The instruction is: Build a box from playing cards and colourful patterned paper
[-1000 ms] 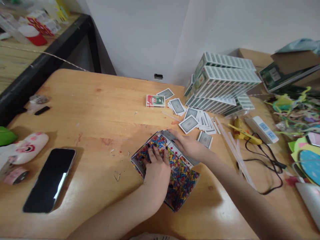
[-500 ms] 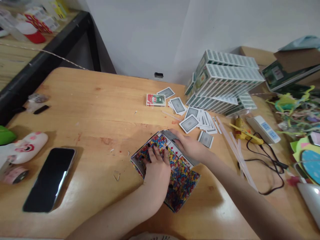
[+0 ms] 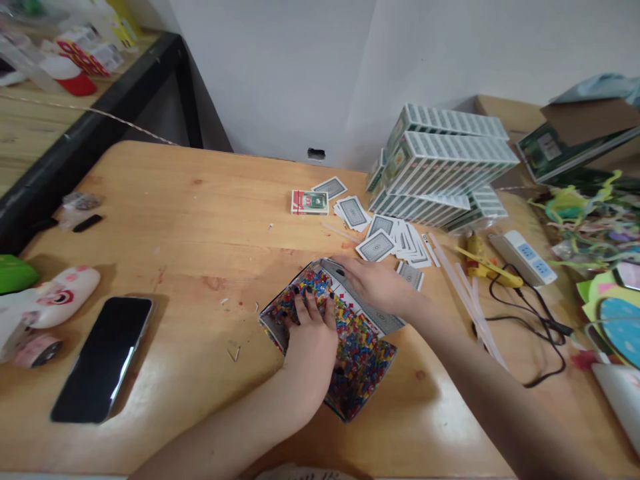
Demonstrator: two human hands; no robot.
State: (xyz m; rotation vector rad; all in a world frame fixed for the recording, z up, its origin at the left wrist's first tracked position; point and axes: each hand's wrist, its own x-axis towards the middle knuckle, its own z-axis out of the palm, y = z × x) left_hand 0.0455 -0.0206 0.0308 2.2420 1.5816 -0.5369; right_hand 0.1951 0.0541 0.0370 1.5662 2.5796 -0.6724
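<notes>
A box-like piece with a colourful patterned surface [image 3: 363, 363] lies tilted on the wooden table, with playing cards [image 3: 384, 321] along its right side. My left hand [image 3: 313, 333] presses on the patterned surface, its fingers spread. At the upper right edge, my right hand [image 3: 377, 283] lies over the grey-backed cards, fingers stretched along them. Its fingertips are partly hidden. Loose cards [image 3: 376, 245] are scattered behind my right hand, and a red and green card pack [image 3: 310, 202] sits beyond them.
Stacked card boxes [image 3: 450, 160] stand at the back right. A yellow glue gun [image 3: 475, 260], clear sticks [image 3: 465, 297] and a power strip [image 3: 525, 257] lie on the right. At the left are a phone [image 3: 103, 360] and a white plush toy [image 3: 65, 297].
My right hand has flattened and its fingers have stretched out along the cards' edge. My left hand stays on the patterned surface. The view has shifted slightly.
</notes>
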